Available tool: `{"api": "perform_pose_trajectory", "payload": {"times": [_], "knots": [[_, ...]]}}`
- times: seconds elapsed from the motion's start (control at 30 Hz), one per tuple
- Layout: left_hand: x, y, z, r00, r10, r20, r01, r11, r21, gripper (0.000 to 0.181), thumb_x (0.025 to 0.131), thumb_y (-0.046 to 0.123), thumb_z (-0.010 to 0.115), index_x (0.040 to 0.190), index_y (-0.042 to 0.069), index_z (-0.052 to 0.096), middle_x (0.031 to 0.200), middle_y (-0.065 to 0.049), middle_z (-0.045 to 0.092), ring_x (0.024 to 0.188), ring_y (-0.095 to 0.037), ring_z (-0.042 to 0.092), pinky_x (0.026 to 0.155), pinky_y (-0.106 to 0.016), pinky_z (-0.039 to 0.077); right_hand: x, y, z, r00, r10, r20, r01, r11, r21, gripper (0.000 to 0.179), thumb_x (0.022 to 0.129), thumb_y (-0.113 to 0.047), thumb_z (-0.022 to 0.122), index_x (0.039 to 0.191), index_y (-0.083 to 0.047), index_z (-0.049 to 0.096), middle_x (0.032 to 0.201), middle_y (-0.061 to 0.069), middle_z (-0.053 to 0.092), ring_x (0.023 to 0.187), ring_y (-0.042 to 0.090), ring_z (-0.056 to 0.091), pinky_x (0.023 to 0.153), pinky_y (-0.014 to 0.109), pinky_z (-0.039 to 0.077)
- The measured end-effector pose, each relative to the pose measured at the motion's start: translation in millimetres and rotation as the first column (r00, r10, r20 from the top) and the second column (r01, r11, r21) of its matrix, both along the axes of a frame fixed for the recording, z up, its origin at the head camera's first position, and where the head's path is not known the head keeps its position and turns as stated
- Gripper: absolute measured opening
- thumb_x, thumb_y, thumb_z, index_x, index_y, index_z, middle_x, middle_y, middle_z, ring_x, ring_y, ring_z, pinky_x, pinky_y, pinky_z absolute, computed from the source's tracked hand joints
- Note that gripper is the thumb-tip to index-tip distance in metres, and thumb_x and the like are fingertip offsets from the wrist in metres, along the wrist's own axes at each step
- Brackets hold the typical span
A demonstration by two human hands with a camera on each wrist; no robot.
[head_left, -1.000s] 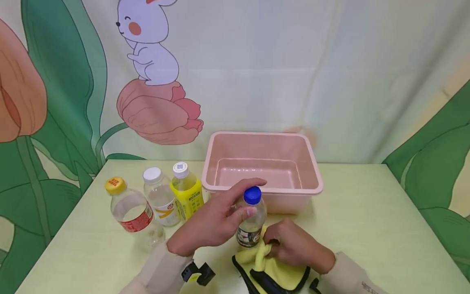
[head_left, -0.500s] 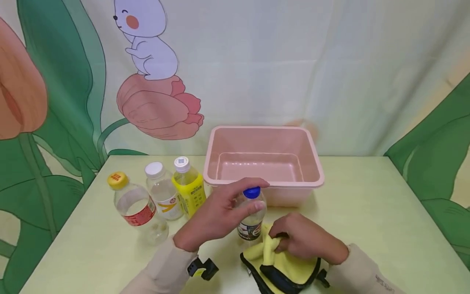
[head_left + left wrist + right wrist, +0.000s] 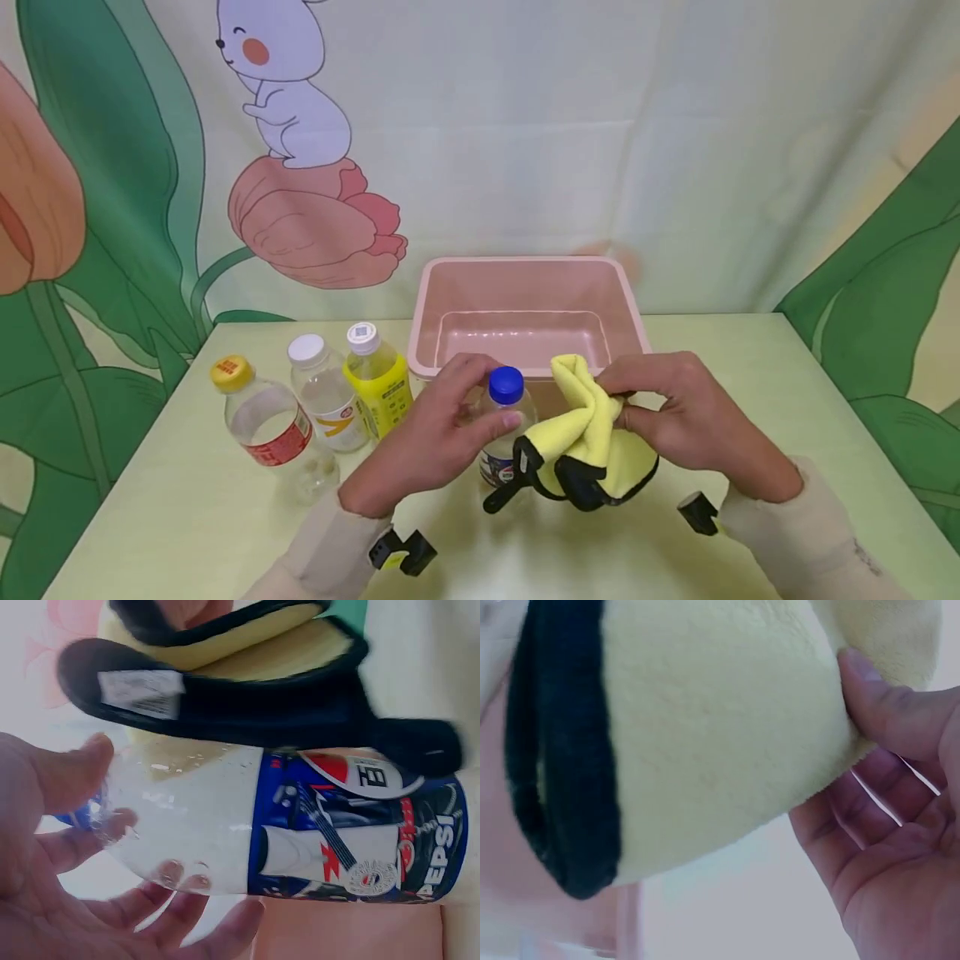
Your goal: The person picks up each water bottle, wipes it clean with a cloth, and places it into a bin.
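Note:
A clear plastic bottle (image 3: 506,417) with a blue cap and a Pepsi label stands upright in front of the pink bin. My left hand (image 3: 442,429) holds it near the shoulder, thumb on the near side and fingers behind; in the left wrist view the bottle (image 3: 180,817) shows those fingertips through its wall. Just to the right, my right hand (image 3: 682,408) pinches a yellow cloth (image 3: 577,421) with black edging, bunched and raised off the table. The cloth's folds hang in front of part of the bottle. In the right wrist view the cloth (image 3: 720,735) droops from thumb and fingers.
The pink bin (image 3: 525,265) stands at the back middle, nothing visible inside. To the left are a yellow-capped bottle (image 3: 262,425), a white-capped clear bottle (image 3: 326,396) and a bottle with a yellow label (image 3: 382,387). A printed curtain (image 3: 525,125) hangs behind the table (image 3: 750,400).
My right hand has lifted the yellow cloth off the table, up and toward the right of the bottle. My left hand has stayed at the bottle, its index finger now off the cap top.

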State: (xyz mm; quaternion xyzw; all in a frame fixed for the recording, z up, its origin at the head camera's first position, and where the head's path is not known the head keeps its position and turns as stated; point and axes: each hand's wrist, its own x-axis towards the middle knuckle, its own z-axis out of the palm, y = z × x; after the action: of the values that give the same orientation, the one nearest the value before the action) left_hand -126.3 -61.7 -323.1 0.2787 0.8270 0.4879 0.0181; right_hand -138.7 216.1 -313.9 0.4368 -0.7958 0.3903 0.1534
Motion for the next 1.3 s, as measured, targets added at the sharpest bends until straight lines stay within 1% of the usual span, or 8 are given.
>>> {"api": "perform_pose_trajectory", "payload": {"times": [0.17,0.47,0.63,0.77,0.87,1.0,1.17,1.3], "knots": [[-1.5,-2.9,1.5,1.0,0.019,0.004,-0.019,1.0,0.008,0.037,0.09,0.015,0.072,0.126,0.016,0.063,0.11,-0.004,0.061,0.105,-0.016,0.059,0.087,-0.025,0.057,-4.4,-4,11.3,0.999,0.001,-0.045,-0.002,1.0,-0.03,0.04,0.068,0.015,0.079,0.094,-0.014,0.074,0.091,-0.005,0.074,0.083,0.004,0.064,0.077,0.014,0.053],[-1.4,-1.8,5.1,0.998,-0.016,0.062,0.013,0.999,0.046,0.039,0.093,0.01,0.067,0.131,0.015,0.061,0.129,-0.006,0.062,0.122,-0.025,0.062,0.093,-0.038,0.058,-9.6,-33,6.1,0.999,0.021,-0.037,-0.02,1.0,0.023,0.035,0.074,0.015,0.072,0.092,-0.016,0.072,0.09,-0.007,0.071,0.084,0.006,0.062,0.076,0.021,0.052],[-1.7,0.2,4.5,0.999,0.005,0.047,-0.007,0.999,0.054,0.037,0.093,0.008,0.066,0.128,0.016,0.062,0.125,-0.005,0.063,0.114,-0.023,0.065,0.09,-0.037,0.059,-6.0,-47,-0.3,0.995,-0.053,-0.086,0.063,0.991,0.12,0.03,0.077,0.013,0.067,0.087,-0.016,0.07,0.082,-0.009,0.066,0.077,0.006,0.058,0.07,0.022,0.052],[-1.7,0.0,4.0,0.999,0.007,0.034,-0.009,0.999,0.037,0.035,0.092,0.011,0.067,0.126,0.017,0.062,0.121,-0.003,0.064,0.111,-0.021,0.065,0.088,-0.035,0.06,-1.1,-49,-7.2,0.994,-0.09,-0.059,0.099,0.982,0.162,0.032,0.073,0.014,0.066,0.08,-0.016,0.07,0.076,-0.01,0.066,0.069,0.004,0.055,0.064,0.019,0.051],[-1.1,-0.9,3.9,1.0,0.014,0.027,-0.015,1.0,0.027,0.035,0.092,0.012,0.068,0.126,0.018,0.062,0.121,-0.002,0.064,0.112,-0.022,0.065,0.09,-0.038,0.059,-0.6,-48,-22.1,0.994,-0.11,-0.007,0.109,0.978,0.178,0.032,0.07,0.015,0.067,0.073,-0.017,0.067,0.068,-0.01,0.061,0.063,0.002,0.049,0.057,0.016,0.046],[-1.2,-0.8,4.9,1.0,0.003,0.03,-0.004,1.0,0.025,0.034,0.092,0.013,0.068,0.125,0.018,0.062,0.12,-0.002,0.065,0.113,-0.023,0.065,0.091,-0.041,0.059,-4.1,-49,-57.9,0.985,-0.14,0.098,0.114,0.967,0.229,0.03,0.066,0.013,0.064,0.07,-0.017,0.066,0.062,-0.01,0.056,0.059,0.0,0.043,0.052,0.015,0.039],[-2.5,0.2,5.5,0.999,-0.017,0.051,0.016,1.0,0.027,0.034,0.093,0.012,0.066,0.126,0.017,0.061,0.121,-0.003,0.064,0.113,-0.024,0.064,0.09,-0.04,0.059,-9.3,-50,-103.4,0.97,-0.171,0.173,0.097,0.923,0.371,0.025,0.062,0.006,0.066,0.064,-0.019,0.062,0.06,-0.014,0.052,0.057,0.0,0.041,0.052,0.014,0.036],[-3.4,0.0,5.0,0.995,-0.006,0.102,-0.001,0.998,0.063,0.034,0.093,0.01,0.066,0.127,0.013,0.062,0.126,-0.007,0.064,0.122,-0.03,0.061,0.098,-0.049,0.054,-10.6,-51,-120.5,0.97,-0.174,0.167,0.082,0.89,0.449,0.028,0.062,-0.003,0.075,0.06,-0.021,0.053,0.058,-0.017,0.04,0.056,0.0,0.037,0.053,0.015,0.032]]}}
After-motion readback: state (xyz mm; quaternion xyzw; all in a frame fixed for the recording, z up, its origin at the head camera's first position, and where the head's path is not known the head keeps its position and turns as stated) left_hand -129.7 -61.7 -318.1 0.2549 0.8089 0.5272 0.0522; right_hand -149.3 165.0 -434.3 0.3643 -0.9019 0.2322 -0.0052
